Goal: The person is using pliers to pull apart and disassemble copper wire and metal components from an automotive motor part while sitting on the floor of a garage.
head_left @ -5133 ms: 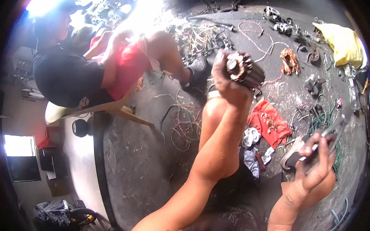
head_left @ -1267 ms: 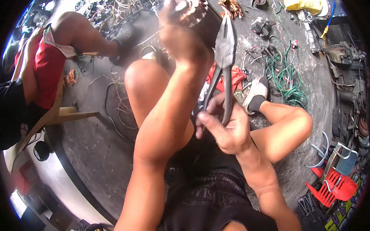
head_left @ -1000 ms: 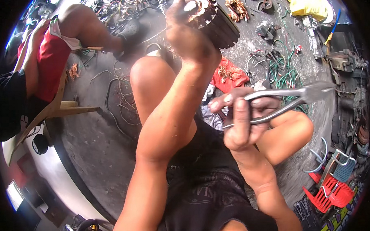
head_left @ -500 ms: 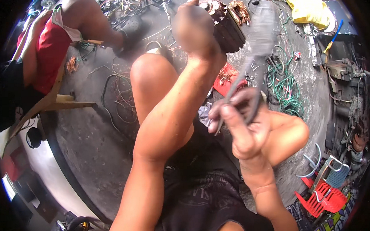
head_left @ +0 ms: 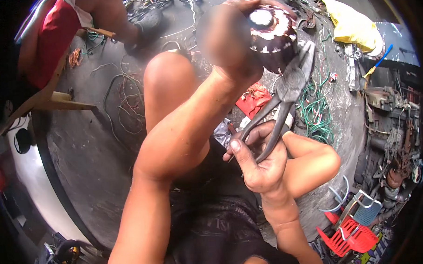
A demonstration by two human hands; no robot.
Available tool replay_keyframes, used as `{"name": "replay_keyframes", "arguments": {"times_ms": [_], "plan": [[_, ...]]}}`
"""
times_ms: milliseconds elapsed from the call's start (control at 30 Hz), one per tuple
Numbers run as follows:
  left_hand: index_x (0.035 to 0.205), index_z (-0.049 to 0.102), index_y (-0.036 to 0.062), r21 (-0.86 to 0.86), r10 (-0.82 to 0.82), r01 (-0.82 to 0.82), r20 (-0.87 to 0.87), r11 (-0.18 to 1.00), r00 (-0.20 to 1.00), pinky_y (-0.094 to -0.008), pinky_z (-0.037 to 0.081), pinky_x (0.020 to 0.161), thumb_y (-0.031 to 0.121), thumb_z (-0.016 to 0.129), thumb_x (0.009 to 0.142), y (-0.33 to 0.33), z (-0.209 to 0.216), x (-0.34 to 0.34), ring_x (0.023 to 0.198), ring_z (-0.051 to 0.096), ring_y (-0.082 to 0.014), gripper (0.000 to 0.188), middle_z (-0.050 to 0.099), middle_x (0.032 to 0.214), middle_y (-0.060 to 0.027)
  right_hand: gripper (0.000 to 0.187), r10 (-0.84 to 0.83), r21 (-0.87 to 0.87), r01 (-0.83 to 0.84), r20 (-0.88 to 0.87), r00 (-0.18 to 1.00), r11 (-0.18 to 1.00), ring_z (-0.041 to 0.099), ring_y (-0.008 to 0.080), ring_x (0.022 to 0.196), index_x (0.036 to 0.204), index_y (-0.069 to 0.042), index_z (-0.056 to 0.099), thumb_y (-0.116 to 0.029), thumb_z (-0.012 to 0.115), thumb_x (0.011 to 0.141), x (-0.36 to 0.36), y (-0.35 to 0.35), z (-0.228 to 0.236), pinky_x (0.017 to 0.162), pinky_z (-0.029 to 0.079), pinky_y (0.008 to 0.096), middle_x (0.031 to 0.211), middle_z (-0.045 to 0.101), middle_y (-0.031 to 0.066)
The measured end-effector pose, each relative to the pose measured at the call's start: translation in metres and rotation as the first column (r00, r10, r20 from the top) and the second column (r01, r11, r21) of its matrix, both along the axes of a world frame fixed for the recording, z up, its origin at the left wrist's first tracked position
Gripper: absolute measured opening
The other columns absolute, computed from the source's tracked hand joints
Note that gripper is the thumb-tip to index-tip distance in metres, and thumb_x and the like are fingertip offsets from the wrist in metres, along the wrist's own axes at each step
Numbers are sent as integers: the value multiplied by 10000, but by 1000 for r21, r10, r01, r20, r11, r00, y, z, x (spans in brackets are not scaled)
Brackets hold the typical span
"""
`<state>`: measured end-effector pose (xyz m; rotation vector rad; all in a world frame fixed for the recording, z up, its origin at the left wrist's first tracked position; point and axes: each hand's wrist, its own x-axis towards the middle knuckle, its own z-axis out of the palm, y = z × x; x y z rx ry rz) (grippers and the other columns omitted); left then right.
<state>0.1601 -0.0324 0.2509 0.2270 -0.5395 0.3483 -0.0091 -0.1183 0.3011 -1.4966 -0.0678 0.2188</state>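
Observation:
My left hand (head_left: 228, 40), partly blurred, grips a dark ribbed cylinder that looks like a motor armature (head_left: 274, 36). Its round end faces up, with a pale shaft stub in the middle and coppery patches around it. Fingers of that hand wrap over its far side. In my right hand (head_left: 263, 160) is a pair of large grey metal pliers (head_left: 291, 82), held by its spread handles. The jaws point up and away, slightly parted, beside the armature's near right edge. Whether they touch it, I cannot tell.
Green wires (head_left: 315, 112) and a red piece (head_left: 253, 101) lie on the dark floor below the pliers. A yellow sack (head_left: 352, 24) is at far right, above greasy machine parts (head_left: 390, 125). A red plastic chair (head_left: 352, 236) is at lower right. Another person's leg (head_left: 107, 19) is at upper left.
The armature has turned, so its shaft end now faces up. The pliers, blurred and higher before, have come down beside it. The view has shifted slightly.

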Motion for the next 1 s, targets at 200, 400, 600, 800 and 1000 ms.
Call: {"name": "replay_keyframes", "arguments": {"times_ms": [200, 400, 600, 800, 1000], "plan": [[1268, 515, -77, -82, 93, -77, 210, 994, 973, -459, 553, 916, 439, 567, 901, 1, 4, 6, 1080, 628, -366, 635, 607, 1158, -304, 183, 12, -81, -9, 33, 999, 997, 640, 119, 663, 935, 13, 487, -12, 660, 884, -5, -6, -3, 601, 521, 245, 748, 655, 103], [1266, 505, -102, 38, -139, 142, -72, 989, 988, -465, 556, 914, 313, 576, 915, 9, 1, -5, 1070, 636, -360, 549, 620, 1149, -292, 202, -6, -14, 6, 6, 1000, 1000, 643, 125, 669, 936, 9, 478, 9, 668, 871, -6, -3, -1, 607, 531, 252, 777, 658, 113], [1191, 543, -98, 349, 486, -473, 53, 809, 872, -425, 557, 906, 269, 537, 924, 14, 13, -4, 1000, 658, -314, 454, 653, 1060, -254, 209, 21, -13, -21, 12, 1000, 1000, 643, 123, 675, 927, -1, 467, 22, 666, 868, -6, -1, 2, 611, 533, 252, 790, 654, 116], [1077, 579, -66, -475, -677, 497, -367, 726, 638, -422, 550, 833, 263, 457, 936, 12, 37, -7, 884, 661, -319, 378, 665, 966, -210, 264, 109, -25, -109, 0, 994, 994, 621, 173, 704, 963, -23, 389, 102, 600, 867, -3, -6, 7, 648, 578, 295, 830, 593, 149], [1054, 590, -69, -408, -574, 408, -508, 817, 642, -436, 553, 830, 242, 484, 936, 18, 37, -7, 855, 665, -319, 349, 667, 957, -210, 210, 22, -53, -28, -99, 995, 998, 611, 194, 651, 964, -28, 411, 80, 563, 867, 2, -16, 31, 597, 564, 297, 799, 595, 169]]}}
